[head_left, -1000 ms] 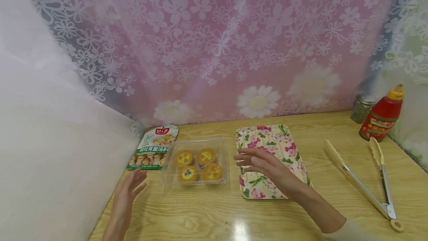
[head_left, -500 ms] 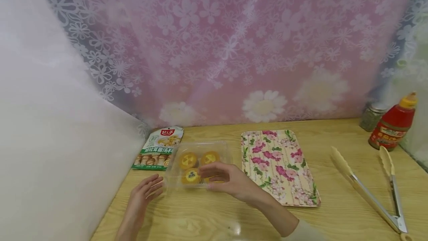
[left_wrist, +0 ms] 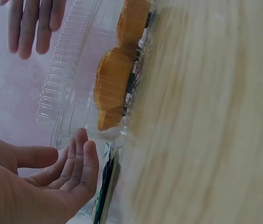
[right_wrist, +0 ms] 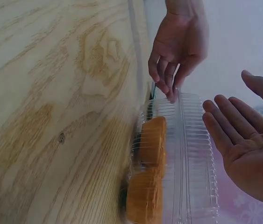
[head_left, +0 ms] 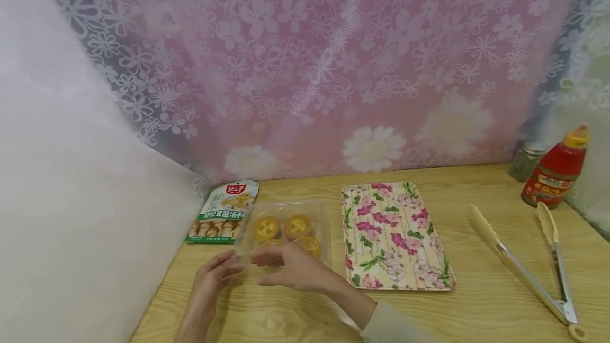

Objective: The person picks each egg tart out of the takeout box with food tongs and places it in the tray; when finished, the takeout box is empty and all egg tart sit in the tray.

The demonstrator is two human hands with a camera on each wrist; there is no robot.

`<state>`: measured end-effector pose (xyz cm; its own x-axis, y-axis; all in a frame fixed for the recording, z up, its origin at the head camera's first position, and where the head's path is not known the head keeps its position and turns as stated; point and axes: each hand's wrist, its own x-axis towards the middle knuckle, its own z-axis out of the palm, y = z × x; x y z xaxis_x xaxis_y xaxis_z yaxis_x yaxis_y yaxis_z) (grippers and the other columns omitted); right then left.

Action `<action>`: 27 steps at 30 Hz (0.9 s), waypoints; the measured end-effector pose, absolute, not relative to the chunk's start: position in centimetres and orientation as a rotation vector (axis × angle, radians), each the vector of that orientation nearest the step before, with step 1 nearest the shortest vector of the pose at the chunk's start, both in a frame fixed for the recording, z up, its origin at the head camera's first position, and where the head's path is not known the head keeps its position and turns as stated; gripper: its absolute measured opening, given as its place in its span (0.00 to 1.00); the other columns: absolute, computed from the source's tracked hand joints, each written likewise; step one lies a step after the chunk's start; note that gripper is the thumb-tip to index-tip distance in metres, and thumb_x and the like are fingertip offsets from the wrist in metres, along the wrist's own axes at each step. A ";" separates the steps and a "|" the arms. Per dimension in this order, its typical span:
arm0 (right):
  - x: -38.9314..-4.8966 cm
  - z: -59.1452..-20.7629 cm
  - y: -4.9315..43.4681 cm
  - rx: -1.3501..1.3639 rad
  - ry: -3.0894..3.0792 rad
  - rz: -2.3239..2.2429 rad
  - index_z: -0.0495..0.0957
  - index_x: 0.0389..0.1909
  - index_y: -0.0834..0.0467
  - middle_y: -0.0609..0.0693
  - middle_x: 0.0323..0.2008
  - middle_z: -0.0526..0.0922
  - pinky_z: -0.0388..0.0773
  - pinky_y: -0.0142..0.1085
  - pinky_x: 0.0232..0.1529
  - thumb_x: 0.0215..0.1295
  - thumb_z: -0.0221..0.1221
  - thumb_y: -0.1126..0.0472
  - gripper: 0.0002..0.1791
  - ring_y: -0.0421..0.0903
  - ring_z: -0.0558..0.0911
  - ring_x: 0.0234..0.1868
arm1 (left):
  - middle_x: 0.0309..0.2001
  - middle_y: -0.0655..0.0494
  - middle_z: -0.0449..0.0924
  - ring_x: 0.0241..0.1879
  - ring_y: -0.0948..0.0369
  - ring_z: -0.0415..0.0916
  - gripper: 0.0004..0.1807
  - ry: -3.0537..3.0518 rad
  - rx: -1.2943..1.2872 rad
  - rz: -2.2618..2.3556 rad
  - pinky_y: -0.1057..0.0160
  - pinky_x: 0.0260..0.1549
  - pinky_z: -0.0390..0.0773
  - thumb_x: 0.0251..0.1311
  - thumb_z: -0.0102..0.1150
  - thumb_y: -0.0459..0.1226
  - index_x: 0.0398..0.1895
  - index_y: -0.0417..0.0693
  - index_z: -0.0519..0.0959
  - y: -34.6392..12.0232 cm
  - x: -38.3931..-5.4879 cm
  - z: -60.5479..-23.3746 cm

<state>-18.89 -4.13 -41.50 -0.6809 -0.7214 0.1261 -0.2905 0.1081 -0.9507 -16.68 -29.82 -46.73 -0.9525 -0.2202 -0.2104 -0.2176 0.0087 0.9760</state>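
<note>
A clear plastic clamshell box (head_left: 320, 221) with several round golden cakes (head_left: 297, 226) inside lies on the table. At its front left corner is my left hand (head_left: 213, 282), palm turned inward. In the left wrist view those fingertips meet the end of the box (left_wrist: 59, 88), gently bent, with the thumb apart from them. My right hand (head_left: 300, 271) is held over the front edge of the box and hides part of the cakes. The right wrist view shows its fingers straight and spread, beside the lid and holding nothing.
A mushroom soup packet (head_left: 221, 213) lies behind the box to the left. Right of the box is a floral tray (head_left: 395, 237), then spread tongs (head_left: 529, 274). A red sauce bottle (head_left: 555, 168) and a small spice jar (head_left: 524, 162) stand at the far right.
My right hand has moved left from above the tray to the front of the box. My left hand has come rightward from the table to the box's corner.
</note>
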 end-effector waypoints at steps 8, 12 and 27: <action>-19.1 -42.1 -6.4 -1.061 2.199 -1.432 0.79 0.67 0.55 0.46 0.63 0.82 0.78 0.39 0.62 0.70 0.68 0.57 0.25 0.43 0.80 0.64 | 0.48 0.57 0.87 0.46 0.60 0.86 0.22 -2.137 0.534 -2.233 0.59 0.48 0.85 0.78 0.53 0.37 0.68 0.33 0.75 -30.1 -16.5 -46.7; -18.9 -42.4 -7.1 -1.059 2.292 -1.306 0.79 0.68 0.50 0.42 0.63 0.82 0.80 0.33 0.52 0.71 0.67 0.55 0.25 0.40 0.85 0.53 | 0.46 0.57 0.87 0.46 0.58 0.86 0.21 -2.103 0.580 -2.283 0.56 0.49 0.85 0.78 0.54 0.37 0.67 0.34 0.76 -29.9 -16.0 -47.2; -18.7 -43.4 -8.7 -1.163 2.589 -1.054 0.80 0.67 0.52 0.43 0.58 0.86 0.79 0.30 0.52 0.68 0.69 0.63 0.26 0.38 0.84 0.55 | 0.37 0.57 0.86 0.40 0.59 0.86 0.11 -2.029 0.605 -2.371 0.57 0.41 0.86 0.76 0.56 0.39 0.49 0.44 0.85 -29.9 -15.9 -47.9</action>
<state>-18.75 -8.69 -43.43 -0.6991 -0.6947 0.1692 -0.6154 0.4642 -0.6370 -15.92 -29.88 -47.90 -0.9269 -0.2152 -0.3074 -0.2704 -0.1848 0.9448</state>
